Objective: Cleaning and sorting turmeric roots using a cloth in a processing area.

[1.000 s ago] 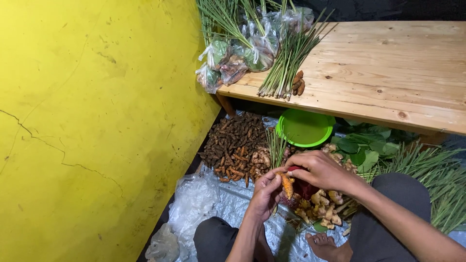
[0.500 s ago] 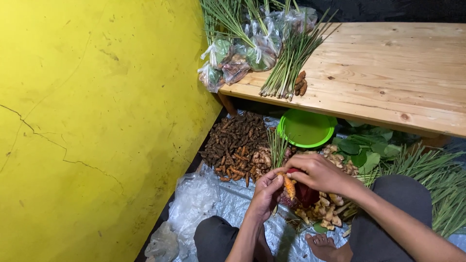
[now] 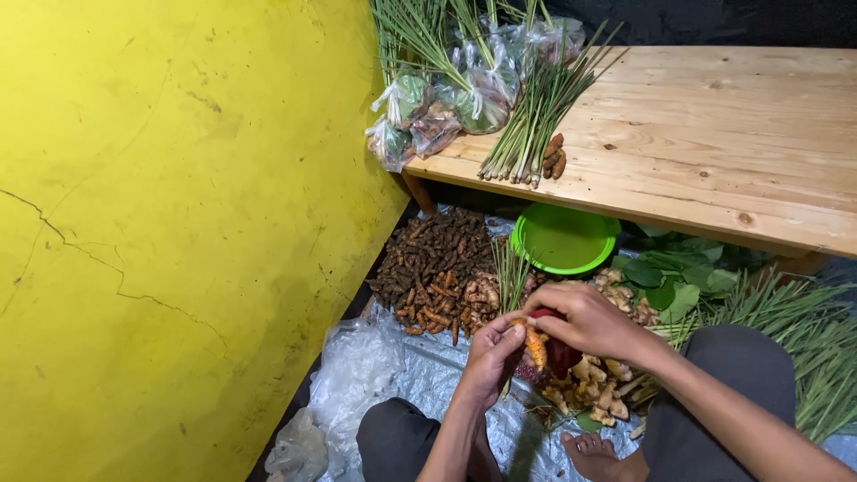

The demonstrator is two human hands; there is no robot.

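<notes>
Matt orange root (image 3: 536, 346), rough-skinned, pinched between both hands; crinkled glossy plastic sheet (image 3: 428, 375) beneath the grip; smooth green plastic bowl (image 3: 564, 239) and pale unfinished wooden bench (image 3: 714, 134) beyond it.

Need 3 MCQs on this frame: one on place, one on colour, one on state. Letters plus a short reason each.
1. Where does the green bowl sit?
A. on the bench top
B. on the floor, under the bench edge
C. on the person's lap

2. What colour is the wall?
A. yellow
B. white
C. blue

3. What is the state of the orange root?
A. lying alone on the bench
B. in a tied bag
C. held between both hands

Answers:
1 B: the bowl lies below the front edge of the bench, beside the pile of dark roots.
2 A: the whole wall is yellow, with a thin crack.
3 C: the left hand and right hand both grip the root, over the pale roots on the plastic sheet.
</notes>
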